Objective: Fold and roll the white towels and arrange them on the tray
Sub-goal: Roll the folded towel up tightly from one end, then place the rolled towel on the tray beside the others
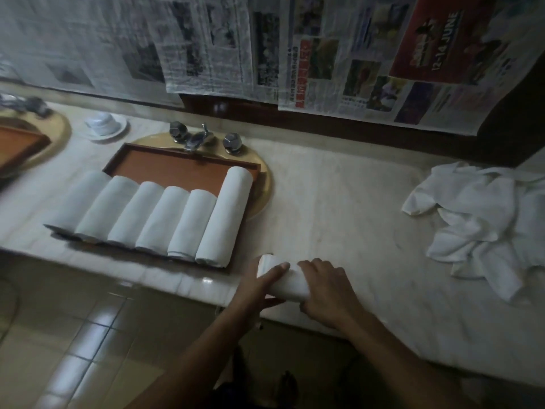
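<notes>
Your left hand (259, 288) and right hand (328, 290) both grip one rolled towel (288, 281); the newspaper advert (442, 39) reads "12-14 JUNE".

At the marble counter's (339, 202) back edge a two-knobbed faucet (196, 140) stands on a golden sink's (263, 199) rim; left of it, a white cup (101, 119) sits on a saucer (118, 131). Newspapers (206, 45) cover the wall.

A long, pale marble counter (339, 208) runs along the wall. Toward the left a wooden tray (182, 153) sits across a sunken basin (264, 187), and a white cup (101, 119) on a saucer (119, 131) stands just beyond it. One rolled towel (290, 283) lies at the front edge. A loose heap of towels (483, 219) sprawls well off to the right.
</notes>
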`<action>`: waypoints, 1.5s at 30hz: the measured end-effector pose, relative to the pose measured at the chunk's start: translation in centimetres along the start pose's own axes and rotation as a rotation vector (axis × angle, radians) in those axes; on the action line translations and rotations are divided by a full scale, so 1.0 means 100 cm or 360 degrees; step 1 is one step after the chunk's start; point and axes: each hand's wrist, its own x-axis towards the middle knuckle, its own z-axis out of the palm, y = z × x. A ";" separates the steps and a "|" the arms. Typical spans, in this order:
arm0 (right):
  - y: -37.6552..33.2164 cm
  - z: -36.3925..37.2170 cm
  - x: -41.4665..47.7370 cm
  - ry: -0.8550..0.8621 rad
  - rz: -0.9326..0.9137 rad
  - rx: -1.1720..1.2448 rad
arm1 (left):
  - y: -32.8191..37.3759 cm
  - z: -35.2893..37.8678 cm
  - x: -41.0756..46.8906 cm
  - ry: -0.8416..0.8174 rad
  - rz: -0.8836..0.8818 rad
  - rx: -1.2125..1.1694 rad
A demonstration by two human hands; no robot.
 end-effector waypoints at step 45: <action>-0.310 -0.046 0.436 -0.0299 0.0744 0.0804 | 0.334 -0.422 0.229 0.0706 0.0102 0.2045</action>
